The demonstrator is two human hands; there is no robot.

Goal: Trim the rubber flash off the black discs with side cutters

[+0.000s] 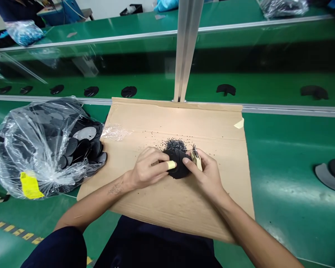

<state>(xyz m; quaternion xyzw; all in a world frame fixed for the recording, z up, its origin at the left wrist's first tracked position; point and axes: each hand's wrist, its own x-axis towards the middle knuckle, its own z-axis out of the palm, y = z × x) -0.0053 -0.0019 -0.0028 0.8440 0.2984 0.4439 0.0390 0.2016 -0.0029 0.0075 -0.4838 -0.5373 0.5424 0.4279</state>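
Note:
A round black plastic disc point(178, 169) is held up over the cardboard, tilted, with a raised curved piece on its face. My left hand point(150, 167) is closed on its left edge, and yellow tape wraps one finger. My right hand point(208, 173) pinches the right edge with the thumb. Tucked in that same hand are nippers point(195, 158) with a metal head and pale handles; their jaws point away from me and my palm hides the rest. Just beyond the disc lies a heap of tiny black plastic scraps point(174, 144).
A cardboard sheet point(167, 208) covers the bench before me. On the left, a clear plastic bag point(44, 149) spills black discs point(85, 147). Black parts point(128, 91) stand in a row on the green conveyor point(153, 83), behind a metal post point(187, 48). More parts point(333, 173) sit far right.

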